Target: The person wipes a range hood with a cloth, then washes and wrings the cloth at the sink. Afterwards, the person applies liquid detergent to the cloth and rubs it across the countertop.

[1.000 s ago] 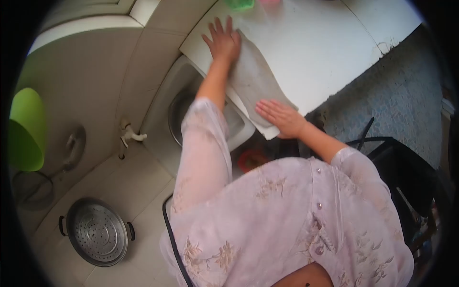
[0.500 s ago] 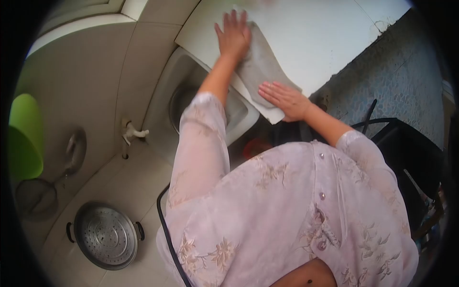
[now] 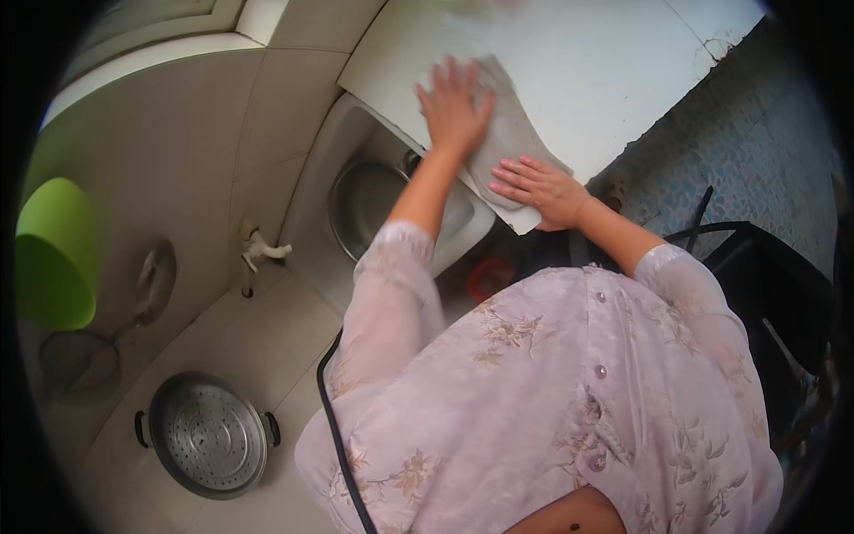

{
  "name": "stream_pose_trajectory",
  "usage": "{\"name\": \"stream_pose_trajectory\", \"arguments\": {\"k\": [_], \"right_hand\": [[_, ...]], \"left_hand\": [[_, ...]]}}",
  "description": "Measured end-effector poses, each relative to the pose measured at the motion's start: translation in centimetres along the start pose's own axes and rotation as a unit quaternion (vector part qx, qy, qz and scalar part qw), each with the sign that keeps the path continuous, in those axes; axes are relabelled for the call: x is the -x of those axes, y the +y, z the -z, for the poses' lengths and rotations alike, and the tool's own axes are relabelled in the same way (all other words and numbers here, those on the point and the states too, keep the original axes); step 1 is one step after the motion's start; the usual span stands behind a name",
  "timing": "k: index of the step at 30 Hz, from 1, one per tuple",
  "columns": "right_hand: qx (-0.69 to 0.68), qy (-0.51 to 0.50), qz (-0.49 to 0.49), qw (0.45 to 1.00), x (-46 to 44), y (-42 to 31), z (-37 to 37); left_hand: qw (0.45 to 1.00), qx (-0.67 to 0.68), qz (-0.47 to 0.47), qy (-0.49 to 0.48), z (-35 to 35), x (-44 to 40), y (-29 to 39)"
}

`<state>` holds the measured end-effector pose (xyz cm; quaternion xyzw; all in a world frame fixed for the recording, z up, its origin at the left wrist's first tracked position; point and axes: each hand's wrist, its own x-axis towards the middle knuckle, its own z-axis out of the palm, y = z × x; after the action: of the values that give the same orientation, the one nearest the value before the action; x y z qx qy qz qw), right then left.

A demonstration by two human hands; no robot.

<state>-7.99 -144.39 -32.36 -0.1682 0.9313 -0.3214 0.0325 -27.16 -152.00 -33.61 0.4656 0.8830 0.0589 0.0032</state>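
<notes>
With the fingers [image 3: 453, 80] of the left hand [image 3: 456, 123] spreading wide, released and grasping nothing, lying over the far part of a grey cloth [image 3: 511, 133] and the white table [image 3: 605, 71] just beside it. Blurring at the fingertips, so not allowing any telling of their exact contact. With the right hand [image 3: 547, 194], resting flat on the near end of the cloth, keeping its fingers straight and close together, clenching nothing. As for the cloth, lying flat on the table, reaching from beside the near corner and slanting inward from the sink-side edge. Next to that edge, showing a pale sink [image 3: 302, 222] and, inside it, a round metal basin [image 3: 369, 209]. Beyond the sink's outer rim, jutting from the tiles, showing a white tap [image 3: 262, 251]. Well apart from the table, showing a perforated metal pan [image 3: 209, 436] with two black handles and, toward the far left, a green container [image 3: 58, 249]. Below the table's near corner, showing something reddish [image 3: 489, 278], too dark for telling more. Wearing a pale pink blouse [image 3: 525, 400] with embroidered flowers, with a black cord [image 3: 334, 427] running down along its left side.
</notes>
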Motion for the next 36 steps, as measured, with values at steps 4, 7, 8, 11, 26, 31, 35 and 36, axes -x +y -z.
{"name": "stream_pose_trajectory", "arguments": {"k": [4,7,8,11,26,31,35,36], "right_hand": [[0.008,0.002,0.001,1.0,0.2,-0.6,-0.1],[0.017,0.013,0.01,1.0,0.2,-0.3,-0.4],[0.032,0.025,0.014,0.999,0.3,-0.2,-0.6],[0.018,0.023,0.017,0.999,0.3,-0.2,-0.4],[-0.023,0.025,0.009,0.999,0.2,-0.2,-0.7],[-0.034,0.035,0.014,0.999,0.4,0.2,-0.7],[-0.018,0.063,0.024,0.998,0.4,0.2,-1.1],[-0.02,0.064,0.023,0.997,0.5,0.3,-1.6]], "left_hand": [[0.99,0.021,0.092,0.103,-0.9,-9.2,-5.7],[0.998,0.048,0.034,0.032,-0.7,-8.1,-6.5],[0.998,0.061,0.008,-0.005,-0.3,-6.4,-5.9],[0.958,0.274,-0.085,-0.022,-0.4,1.3,-3.5],[0.994,0.04,0.039,0.097,-2.2,-7.4,2.1],[0.995,0.01,0.073,0.066,-2.5,-9.4,0.5],[0.986,0.107,-0.016,-0.125,0.9,0.3,5.7],[0.985,0.103,-0.032,-0.132,1.2,2.8,6.7]]}}
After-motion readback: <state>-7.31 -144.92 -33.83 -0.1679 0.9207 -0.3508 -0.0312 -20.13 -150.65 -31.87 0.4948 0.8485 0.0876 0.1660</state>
